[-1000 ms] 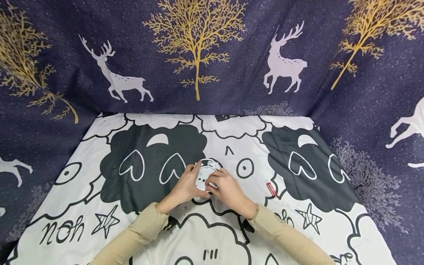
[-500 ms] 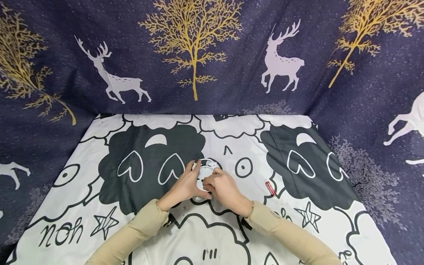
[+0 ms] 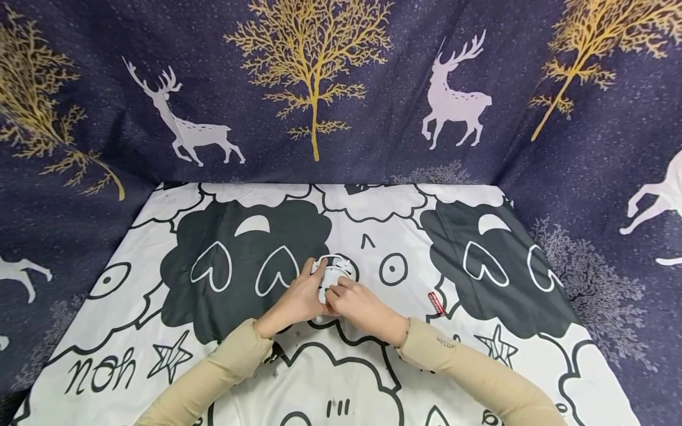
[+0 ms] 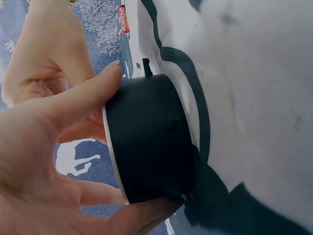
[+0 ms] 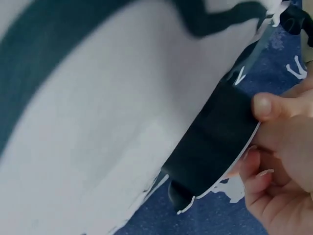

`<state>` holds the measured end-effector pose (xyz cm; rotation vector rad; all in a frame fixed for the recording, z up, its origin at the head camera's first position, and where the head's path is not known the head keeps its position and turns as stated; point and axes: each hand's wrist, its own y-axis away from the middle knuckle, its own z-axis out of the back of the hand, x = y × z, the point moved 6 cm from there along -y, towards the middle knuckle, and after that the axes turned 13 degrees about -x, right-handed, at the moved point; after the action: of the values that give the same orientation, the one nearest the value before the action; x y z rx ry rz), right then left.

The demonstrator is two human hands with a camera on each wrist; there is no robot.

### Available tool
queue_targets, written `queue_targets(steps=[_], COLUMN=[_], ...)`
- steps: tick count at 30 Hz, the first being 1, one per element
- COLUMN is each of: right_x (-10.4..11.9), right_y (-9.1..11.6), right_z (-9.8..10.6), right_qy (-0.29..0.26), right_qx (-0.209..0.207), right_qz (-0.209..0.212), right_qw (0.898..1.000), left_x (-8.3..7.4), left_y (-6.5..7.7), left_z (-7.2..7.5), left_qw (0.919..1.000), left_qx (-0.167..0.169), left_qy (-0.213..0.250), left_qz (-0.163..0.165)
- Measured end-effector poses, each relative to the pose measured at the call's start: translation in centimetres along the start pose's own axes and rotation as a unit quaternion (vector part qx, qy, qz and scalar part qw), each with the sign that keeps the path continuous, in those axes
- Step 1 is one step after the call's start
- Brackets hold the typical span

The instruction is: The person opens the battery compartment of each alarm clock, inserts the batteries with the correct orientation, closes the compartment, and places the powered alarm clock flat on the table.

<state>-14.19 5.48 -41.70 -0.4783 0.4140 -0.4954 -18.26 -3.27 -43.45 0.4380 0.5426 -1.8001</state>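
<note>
Black case (image 4: 149, 139), left grip (image 3: 301, 298) edgewise, cloth (image 3: 330, 373) around

The round device (image 4: 149, 134) has a smooth, matt side, looking like plastic; below this device lies matt cloth (image 3: 367, 378), and behind it hangs wrinkled fabric (image 3: 391, 127).

Round device (image 3: 334, 276) partly hidden, perhaps blurred, sleeves (image 3: 209, 378) cropped

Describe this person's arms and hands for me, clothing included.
Both arms are in long, plain beige sleeves, the left sleeve and the right sleeve each reaching the wrist. A small dark marking sits near the right cuff, too small to read. The left hand and right hand are bare, without gloves.
</note>
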Motion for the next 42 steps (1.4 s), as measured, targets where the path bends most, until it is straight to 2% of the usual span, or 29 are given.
queue_targets(steps=[5, 11, 22, 29, 31, 37, 42], right_x=[0.2, 0.2, -0.3, -1.2, -1.4, -1.6, -1.8], right_y=[-0.3, -0.5, -0.2, 0.4, 0.5, 0.3, 0.2], right_z=[0.0, -0.1, -0.3, -0.2, -0.3, -0.6, -1.0], right_qy=[0.031, 0.046, 0.012, -0.054, -0.056, -0.016, 0.026], right_qx=[-0.011, -0.01, -0.008, -0.046, -0.054, -0.05, -0.035], right_qz=[0.059, 0.09, 0.074, 0.026, 0.014, -0.019, -0.026], right_qw=[0.998, 0.995, 0.997, 0.997, 0.997, 0.998, 0.999], left_x=[-0.2, -0.4, -0.2, 0.0, 0.1, 0.1, 0.0], left_y=[-0.1, -0.3, -0.2, -0.3, -0.3, -0.3, -0.3], left_z=[0.1, 0.2, 0.0, -0.2, -0.1, 0.1, 0.1], left_qw=[0.9999, 0.9998, 1.0, 0.9997, 0.9997, 0.9999, 0.9999], left_qx=[-0.012, -0.009, 0.005, 0.018, 0.016, 0.009, 0.004], left_qy=[-0.001, -0.004, -0.001, -0.009, -0.007, -0.005, -0.008], left_qz=[-0.011, -0.014, 0.001, 0.017, 0.018, 0.012, 0.007])
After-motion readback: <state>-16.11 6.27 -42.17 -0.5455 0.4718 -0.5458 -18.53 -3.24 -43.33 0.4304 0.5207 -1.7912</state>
